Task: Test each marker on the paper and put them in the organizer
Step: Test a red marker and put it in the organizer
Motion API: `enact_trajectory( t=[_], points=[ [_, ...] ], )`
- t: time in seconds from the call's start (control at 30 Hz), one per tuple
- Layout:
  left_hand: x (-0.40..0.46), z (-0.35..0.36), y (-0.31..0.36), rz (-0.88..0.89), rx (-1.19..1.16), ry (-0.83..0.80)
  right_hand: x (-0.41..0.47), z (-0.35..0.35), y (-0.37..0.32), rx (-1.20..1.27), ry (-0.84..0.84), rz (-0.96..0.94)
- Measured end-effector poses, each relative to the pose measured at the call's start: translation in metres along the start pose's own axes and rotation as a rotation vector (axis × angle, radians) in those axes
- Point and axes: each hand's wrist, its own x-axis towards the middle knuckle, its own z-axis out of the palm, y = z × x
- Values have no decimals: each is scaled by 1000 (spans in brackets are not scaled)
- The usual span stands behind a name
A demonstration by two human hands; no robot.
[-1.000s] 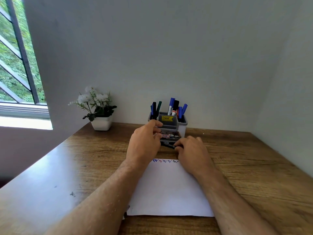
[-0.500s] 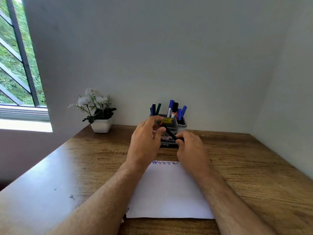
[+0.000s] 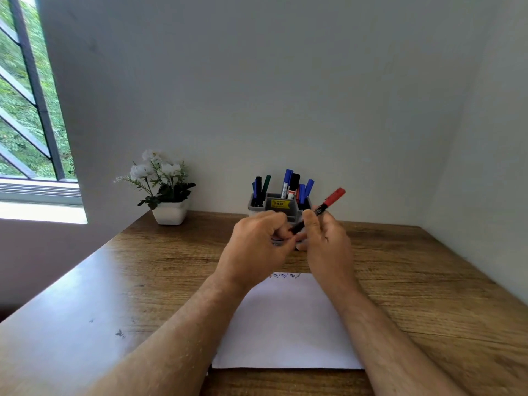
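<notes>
My left hand covers the lower end of the red-capped marker, so I can't tell what its fingers touch there. Both hands hide the front of the organizer and whatever lies at its foot. The scribbles on the paper are too small to read. My forearms and the table run off the frame.

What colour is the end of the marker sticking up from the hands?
Red. The marker has a black body; the head view shows it.
</notes>
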Motion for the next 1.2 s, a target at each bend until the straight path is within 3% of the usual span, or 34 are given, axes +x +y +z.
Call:
enact_trajectory(
  t=[0.1, 0.2, 0.4, 0.57, 0.73, 1.2],
  points=[
    [0, 2, 3, 31, 7, -123, 1, 0, -4, 101, -18, 31],
    [0, 1, 1, 35, -5, -178, 1, 2, -3, 52, -28, 45],
    [-1, -1, -10, -143, -81, -25, 3, 5, 2, 164, -52, 92],
    [6, -5, -15, -448, -486, 189, -2, 0, 2, -51, -113, -53],
    [8, -13, -10, -542, -883, 118, -10, 2, -4, -205, -290, -153],
    [10, -11, -12, -623, -1228, 52, -7, -3, -9, -357, -151, -351]
  ],
)
